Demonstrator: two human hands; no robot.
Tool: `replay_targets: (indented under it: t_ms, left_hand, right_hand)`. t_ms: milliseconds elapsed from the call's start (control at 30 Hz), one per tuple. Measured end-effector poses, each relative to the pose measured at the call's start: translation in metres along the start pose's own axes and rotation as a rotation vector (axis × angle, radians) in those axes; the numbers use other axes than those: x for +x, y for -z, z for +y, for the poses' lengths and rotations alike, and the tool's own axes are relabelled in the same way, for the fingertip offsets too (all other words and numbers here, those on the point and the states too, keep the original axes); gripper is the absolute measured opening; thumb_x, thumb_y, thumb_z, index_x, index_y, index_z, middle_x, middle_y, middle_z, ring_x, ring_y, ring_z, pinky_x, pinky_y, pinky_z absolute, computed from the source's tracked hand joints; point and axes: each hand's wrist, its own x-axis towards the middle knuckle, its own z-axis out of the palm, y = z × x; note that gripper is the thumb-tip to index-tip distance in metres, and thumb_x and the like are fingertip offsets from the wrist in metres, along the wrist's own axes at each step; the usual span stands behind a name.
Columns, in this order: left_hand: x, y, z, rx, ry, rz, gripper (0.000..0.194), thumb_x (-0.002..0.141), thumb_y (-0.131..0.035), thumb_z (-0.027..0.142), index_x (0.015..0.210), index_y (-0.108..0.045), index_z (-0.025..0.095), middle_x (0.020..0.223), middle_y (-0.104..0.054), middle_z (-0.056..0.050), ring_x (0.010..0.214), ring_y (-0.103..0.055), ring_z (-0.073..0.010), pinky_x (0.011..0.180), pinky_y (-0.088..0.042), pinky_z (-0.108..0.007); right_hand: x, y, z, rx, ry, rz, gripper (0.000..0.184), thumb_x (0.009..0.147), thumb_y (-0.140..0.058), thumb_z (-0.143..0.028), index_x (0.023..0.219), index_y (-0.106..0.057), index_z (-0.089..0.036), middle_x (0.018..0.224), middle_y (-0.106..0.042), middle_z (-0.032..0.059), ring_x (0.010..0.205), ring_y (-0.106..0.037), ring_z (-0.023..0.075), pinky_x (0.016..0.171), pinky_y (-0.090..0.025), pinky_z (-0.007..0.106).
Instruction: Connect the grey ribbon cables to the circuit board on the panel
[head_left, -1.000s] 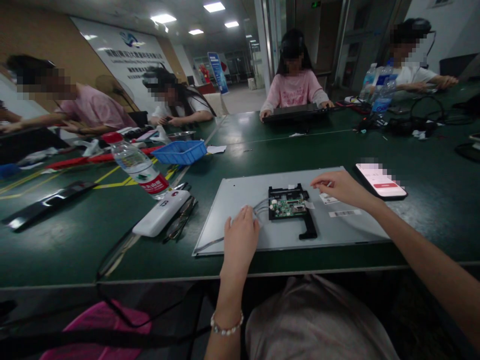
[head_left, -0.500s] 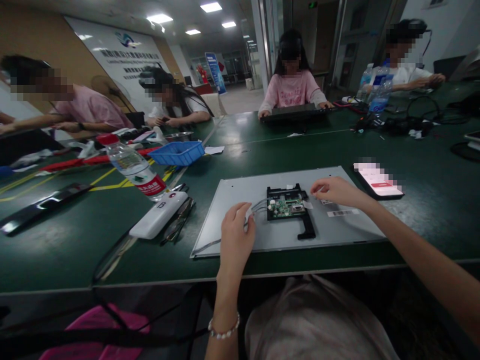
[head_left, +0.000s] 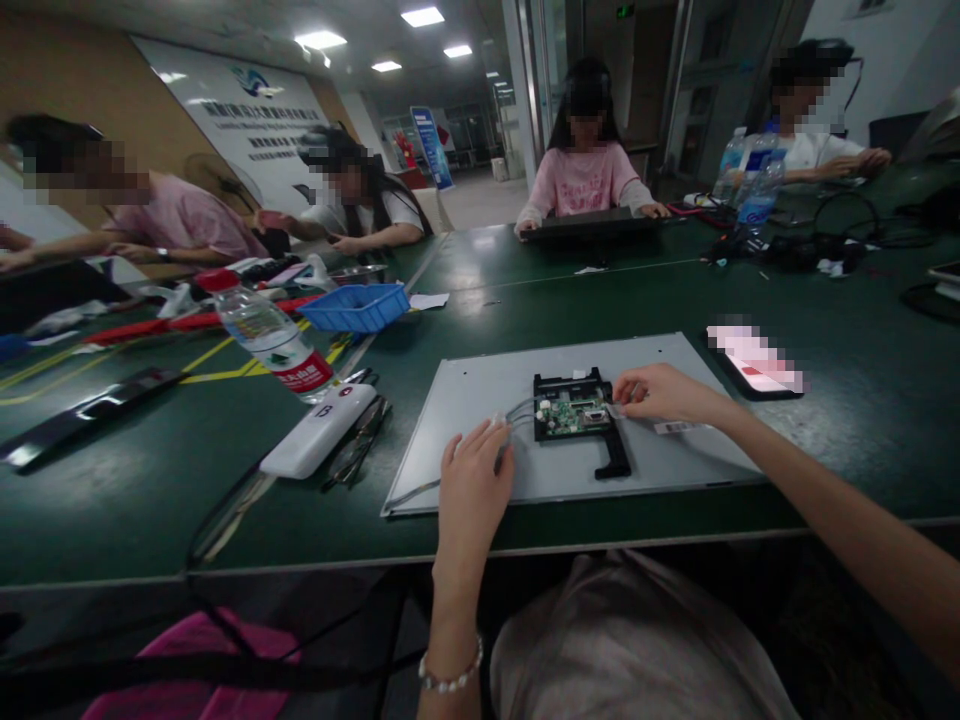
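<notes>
Silver-grey metal is seemingly used for the flat panel (head_left: 491, 375), which is laid on the green table (head_left: 465, 310) close to its near edge, beside the smartphone (head_left: 754, 360). Stiffness and modest weight can be expected; the smooth face may prove slippery, so a hold is best taken at two opposite edges. The circuit board (head_left: 571, 417) is judged fragile and should be touched only at its rim, while the thin grey cables (head_left: 520, 408) are presumably soft and easily tugged loose. The green board is framed by a black plastic bracket (head_left: 618, 455), and a barcode label (head_left: 679, 427) is stuck to the panel's right part. The left hand (head_left: 476, 485) is curved over the cables, a narrow gap being left by the thumb; whether anything is gripped cannot be told. The right hand's (head_left: 651, 390) fingertips are bunched at a whitish strip (head_left: 614, 410) beside the board; whether it is pinched cannot be told.
</notes>
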Motion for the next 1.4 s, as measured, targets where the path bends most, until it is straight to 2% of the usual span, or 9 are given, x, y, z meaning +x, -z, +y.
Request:
replay_targets:
  t_ms: [167,300,467,567,733,833,967,1167,1400]
  left_hand:
    - [0.0,0.0,-0.002,0.02,0.016,0.011,0.029,0.092,-0.04,0.018,0.109,-0.063,0.024,0.12,-0.065,-0.003,0.125,-0.05,-0.0211,0.111,-0.022,-0.049]
    - [0.011,0.014,-0.008,0.063,0.031,0.09,0.029,0.093,-0.04,0.021,0.109,-0.064,0.025,0.118,-0.066,-0.003,0.126,-0.048,-0.0218,0.112,-0.018,-0.051]
    - [0.035,0.038,-0.02,0.125,0.022,0.157,0.03,0.095,-0.038,0.025,0.111,-0.063,0.026,0.12,-0.065,-0.002,0.129,-0.046,-0.0225,0.112,-0.016,-0.052]
    - [0.043,0.034,-0.026,0.145,0.004,0.107,0.031,0.094,-0.037,0.023,0.109,-0.065,0.025,0.119,-0.066,-0.004,0.126,-0.048,-0.0225,0.111,-0.018,-0.052]
    - [0.041,0.012,-0.031,0.142,0.031,-0.126,0.029,0.091,-0.04,0.022,0.104,-0.066,0.025,0.11,-0.069,-0.007,0.111,-0.06,-0.0231,0.105,-0.03,-0.049]
    - [0.038,0.008,-0.031,0.089,0.053,-0.152,0.029,0.091,-0.042,0.024,0.112,-0.062,0.024,0.116,-0.067,-0.009,0.11,-0.059,-0.0226,0.104,-0.032,-0.048]
    - [0.038,0.009,-0.03,0.031,0.071,-0.138,0.033,0.093,-0.041,0.033,0.118,-0.059,0.022,0.119,-0.065,-0.011,0.112,-0.058,-0.0233,0.103,-0.034,-0.047]
    - [0.047,0.019,-0.029,0.012,0.051,0.008,0.035,0.093,-0.041,0.035,0.121,-0.057,0.022,0.126,-0.061,-0.009,0.121,-0.052,-0.0245,0.104,-0.035,-0.046]
    - [0.103,0.059,-0.014,-0.112,-0.09,0.115,0.037,0.092,-0.043,0.036,0.119,-0.059,0.017,0.121,-0.064,-0.008,0.113,-0.058,-0.0213,0.1,-0.041,-0.035]
  right_hand:
    - [-0.001,0.012,0.004,0.017,0.031,-0.006,0.013,0.074,-0.062,-0.027,0.082,-0.068,-0.02,0.078,-0.071,0.0027,0.074,-0.066,0.018,0.071,-0.051,0.03]
    - [-0.002,0.034,0.024,0.008,-0.054,0.136,0.016,0.075,-0.063,-0.03,0.084,-0.069,-0.019,0.082,-0.071,0.0044,0.077,-0.066,0.0194,0.072,-0.052,0.032]
    - [-0.004,0.046,0.045,-0.232,-0.2,0.16,0.016,0.072,-0.065,-0.027,0.084,-0.07,-0.02,0.081,-0.072,0.0059,0.074,-0.067,0.0222,0.069,-0.051,0.035]
    - [-0.005,0.046,0.047,-0.347,-0.221,0.188,0.022,0.072,-0.065,-0.029,0.09,-0.07,-0.018,0.087,-0.071,0.0078,0.075,-0.066,0.0234,0.067,-0.05,0.035]
    - [0.001,0.046,0.035,-0.408,-0.123,0.259,0.031,0.079,-0.06,-0.033,0.103,-0.067,-0.015,0.104,-0.066,0.0131,0.08,-0.065,0.023,0.072,-0.05,0.035]
    - [0.012,0.04,0.015,-0.409,0.028,0.202,0.03,0.083,-0.056,-0.03,0.108,-0.065,-0.015,0.108,-0.065,0.0126,0.086,-0.065,0.0224,0.078,-0.049,0.034]
    - [0.035,0.021,-0.012,-0.487,0.216,0.097,0.033,0.087,-0.054,-0.034,0.113,-0.063,-0.017,0.114,-0.064,0.0126,0.104,-0.06,0.0273,0.09,-0.045,0.039]
    - [0.065,-0.008,-0.03,-0.546,0.237,0.048,0.021,0.088,-0.052,-0.024,0.096,-0.071,-0.019,0.102,-0.07,0.0098,0.095,-0.063,0.025,0.081,-0.046,0.033]
    - [0.062,0.007,-0.024,-0.555,0.194,0.202,0.023,0.088,-0.05,-0.022,0.092,-0.073,-0.022,0.1,-0.07,0.0075,0.094,-0.064,0.0246,0.079,-0.046,0.033]
